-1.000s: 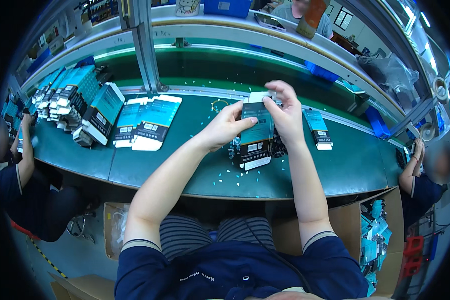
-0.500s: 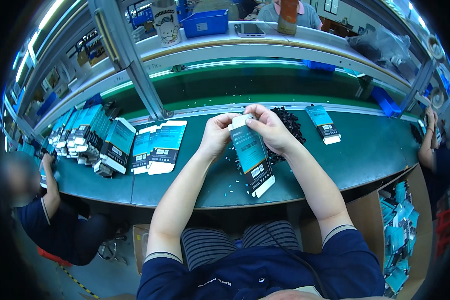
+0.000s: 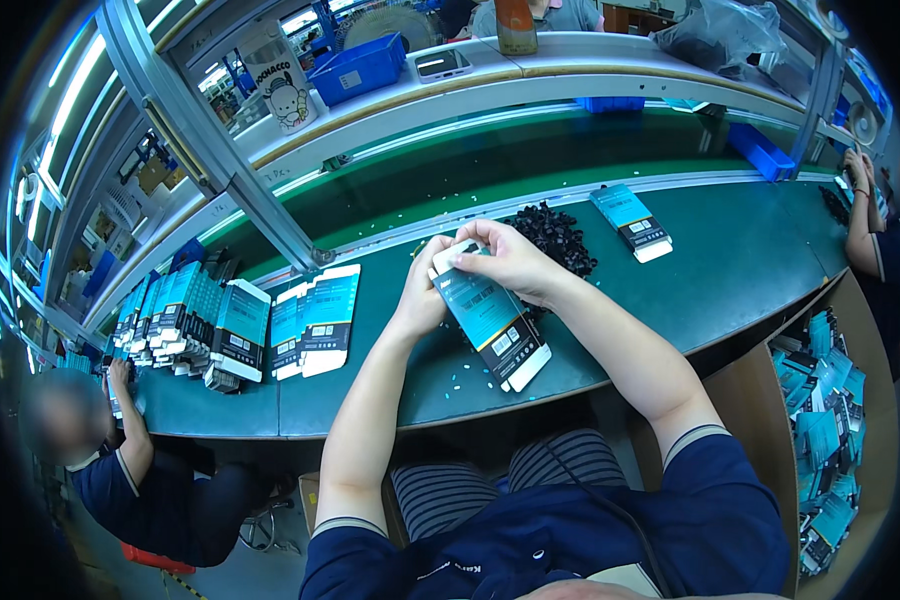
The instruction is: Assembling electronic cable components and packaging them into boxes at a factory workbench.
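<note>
Between my hands is a flat teal and black carton [image 3: 490, 325], tilted with its white end flap at the top. My left hand [image 3: 425, 285] grips its upper left edge, its fingers partly behind the carton. My right hand [image 3: 505, 262] pinches the flap at the top, thumb in front. Just beyond my right hand lies a heap of small black parts [image 3: 553, 238]. A single teal carton [image 3: 630, 222] rests on the table farther right. Left of my hands, a few flat cartons [image 3: 315, 320] overlap on the green table.
Many stacked cartons [image 3: 185, 320] stand at the left, near a seated co-worker [image 3: 135, 460]. A large cardboard box [image 3: 875, 400] of teal cartons is at the lower right. A shelf beyond holds a blue bin [image 3: 358, 68] and a phone [image 3: 442, 65]. Metal posts [image 3: 225, 150] rise at the far edge.
The view has turned, so the surroundings sit tilted and shifted. Both hands still hold the same carton; it leans more, and my right fingers have closed over its top flap.
</note>
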{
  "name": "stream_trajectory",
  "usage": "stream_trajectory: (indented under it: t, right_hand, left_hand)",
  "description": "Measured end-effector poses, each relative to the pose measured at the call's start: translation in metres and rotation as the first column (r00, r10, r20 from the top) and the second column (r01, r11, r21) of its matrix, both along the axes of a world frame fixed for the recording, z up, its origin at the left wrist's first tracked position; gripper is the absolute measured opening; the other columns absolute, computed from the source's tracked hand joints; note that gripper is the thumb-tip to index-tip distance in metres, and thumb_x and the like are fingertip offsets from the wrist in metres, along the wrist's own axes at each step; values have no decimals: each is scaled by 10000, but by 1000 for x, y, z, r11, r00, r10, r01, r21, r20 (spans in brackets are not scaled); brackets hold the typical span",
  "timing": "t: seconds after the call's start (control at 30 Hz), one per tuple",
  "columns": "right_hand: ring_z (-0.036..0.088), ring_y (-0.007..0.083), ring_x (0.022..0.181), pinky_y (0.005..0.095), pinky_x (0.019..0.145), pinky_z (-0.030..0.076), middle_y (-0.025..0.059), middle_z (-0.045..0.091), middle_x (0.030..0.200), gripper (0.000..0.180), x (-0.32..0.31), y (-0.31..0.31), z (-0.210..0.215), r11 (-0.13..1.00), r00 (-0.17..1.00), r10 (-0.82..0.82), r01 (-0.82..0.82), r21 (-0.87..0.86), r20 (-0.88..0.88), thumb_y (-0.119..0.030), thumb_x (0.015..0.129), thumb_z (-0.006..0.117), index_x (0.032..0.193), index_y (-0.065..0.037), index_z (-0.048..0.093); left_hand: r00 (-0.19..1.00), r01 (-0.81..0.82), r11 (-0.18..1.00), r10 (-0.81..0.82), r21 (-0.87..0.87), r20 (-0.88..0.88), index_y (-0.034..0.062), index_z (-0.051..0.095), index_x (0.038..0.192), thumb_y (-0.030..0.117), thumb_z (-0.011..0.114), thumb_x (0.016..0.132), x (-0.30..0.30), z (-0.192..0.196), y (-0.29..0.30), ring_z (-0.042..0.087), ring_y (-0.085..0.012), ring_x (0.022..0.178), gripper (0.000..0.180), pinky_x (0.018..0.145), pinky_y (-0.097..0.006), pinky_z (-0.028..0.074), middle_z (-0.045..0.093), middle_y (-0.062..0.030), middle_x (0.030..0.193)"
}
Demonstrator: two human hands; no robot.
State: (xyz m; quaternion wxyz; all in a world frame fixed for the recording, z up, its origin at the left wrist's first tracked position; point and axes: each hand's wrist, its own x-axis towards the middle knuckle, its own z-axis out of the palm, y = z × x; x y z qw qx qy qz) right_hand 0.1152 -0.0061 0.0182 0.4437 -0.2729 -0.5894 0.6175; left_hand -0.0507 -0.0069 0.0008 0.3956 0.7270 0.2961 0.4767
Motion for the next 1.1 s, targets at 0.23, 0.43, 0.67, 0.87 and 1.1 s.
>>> stream_trajectory:
  t: [0.23, 0.43, 0.67, 0.87, 1.1]
  right_hand:
    - [560, 99, 900, 254, 805, 449, 27, 578, 964, 169, 9, 1, 8, 984, 977, 28, -64, -166, -212, -209, 942, 504, 998, -59, 560]
    - [566, 112, 915, 265, 829, 463, 41, 588, 981, 163, 8, 7, 7, 992, 947, 71, -100, -77, -314, -70, 888, 572, 1043, -39, 531]
    - [549, 108, 913, 265, 826, 450, 27, 572, 962, 155, 15, 12, 7, 994, 881, -94, 53, -101, -464, -109, 916, 541, 1057, -57, 503]
    - [517, 95, 880, 245, 790, 429, 13, 534, 1006, 241, 13, 15, 2, 985, 939, -159, 173, 19, -306, -148, 915, 556, 1126, -54, 488]
    - [513, 97, 733, 232, 654, 423, 11, 597, 812, 417, 12, 21, -7, 978, 943, -199, 206, 0, 266, -408, 946, 443, 924, -39, 638]
  left_hand:
    - [984, -128, 990, 133, 54, -117, 25, 485, 932, 151, 605, 802, -6, -5, 10, 506, -135, 791, 217, 712, -272, 420, 533, -61, 854]
    - [963, -228, 971, 214, -72, -165, 39, 473, 913, 117, 440, 921, -19, -13, 24, 567, -162, 781, 84, 636, -292, 480, 527, -74, 854]
    - [940, 307, 761, -151, -571, 304, 69, 456, 1252, 569, 180, 952, 9, 22, -16, 565, -211, 1067, 645, 910, -371, 431, 567, -122, 1169]
    - [830, 548, 696, -385, -463, 404, -7, 429, 1258, 514, 685, 728, 0, 9, -10, 572, -243, 1037, 786, 951, -363, 428, 568, -130, 1104]
    - [691, 454, 836, -111, -309, 714, -51, 328, 1305, 525, 644, 733, -9, 20, -2, 461, -310, 1216, 871, 1014, -401, 413, 420, -236, 1309]
